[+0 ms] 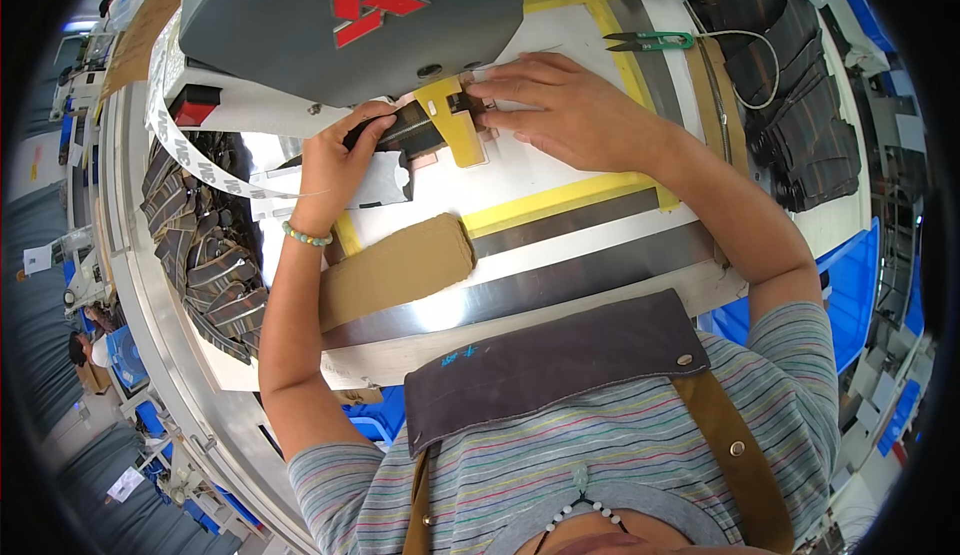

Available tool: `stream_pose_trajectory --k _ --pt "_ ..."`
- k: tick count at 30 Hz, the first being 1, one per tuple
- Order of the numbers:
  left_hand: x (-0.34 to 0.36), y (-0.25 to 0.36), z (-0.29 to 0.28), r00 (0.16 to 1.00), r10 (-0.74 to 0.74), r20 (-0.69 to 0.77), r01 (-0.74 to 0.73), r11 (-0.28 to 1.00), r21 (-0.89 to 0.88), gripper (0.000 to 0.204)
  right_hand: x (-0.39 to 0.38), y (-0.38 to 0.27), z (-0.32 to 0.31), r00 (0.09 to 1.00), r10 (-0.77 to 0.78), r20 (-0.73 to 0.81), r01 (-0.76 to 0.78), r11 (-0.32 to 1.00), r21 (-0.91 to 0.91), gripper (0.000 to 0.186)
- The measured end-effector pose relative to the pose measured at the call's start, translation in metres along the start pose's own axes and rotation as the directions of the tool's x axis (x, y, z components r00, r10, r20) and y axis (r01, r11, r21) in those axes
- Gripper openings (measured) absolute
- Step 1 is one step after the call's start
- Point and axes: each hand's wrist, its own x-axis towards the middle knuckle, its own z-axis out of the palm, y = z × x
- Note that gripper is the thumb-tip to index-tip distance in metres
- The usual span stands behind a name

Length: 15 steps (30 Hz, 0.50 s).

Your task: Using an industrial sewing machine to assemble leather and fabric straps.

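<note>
My left hand is pinching a dark fabric strip between thumb and fingers; the strip is lying just left of a yellow plate and running up to it. My right hand is resting palm down on the plate's right, its fingers stretched out and slightly spread, the tips coming close to the plate's edge; I cannot tell what they are pressing on. Just beyond the plate, a grey sewing machine head with a red emblem is looming over the tabletop. Nearer to me than the plate, a tan cardboard piece is lying flat. Green-handled snips are lying beyond the plate and to its right. Heaps of dark striped fabric are sitting well left and well right of the plate.
</note>
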Motion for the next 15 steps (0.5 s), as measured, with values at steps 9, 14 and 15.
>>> stream_pose_trajectory --k 9,14,15 --pt "0.0 0.003 0.002 0.998 -0.058 0.006 0.057 0.998 0.027 0.018 0.0 0.001 0.002 0.999 0.016 0.051 -0.015 1.0 -0.027 0.035" --pt "-0.001 0.003 -0.01 0.998 -0.055 -0.003 0.055 0.996 0.074 0.016 -0.001 0.002 0.002 0.999 0.022 0.047 -0.021 1.0 -0.022 0.034" --pt "0.001 0.002 -0.013 0.999 -0.042 0.005 0.041 0.997 0.069 0.016 -0.001 0.002 0.002 0.999 0.016 0.039 -0.015 1.0 -0.018 0.033"
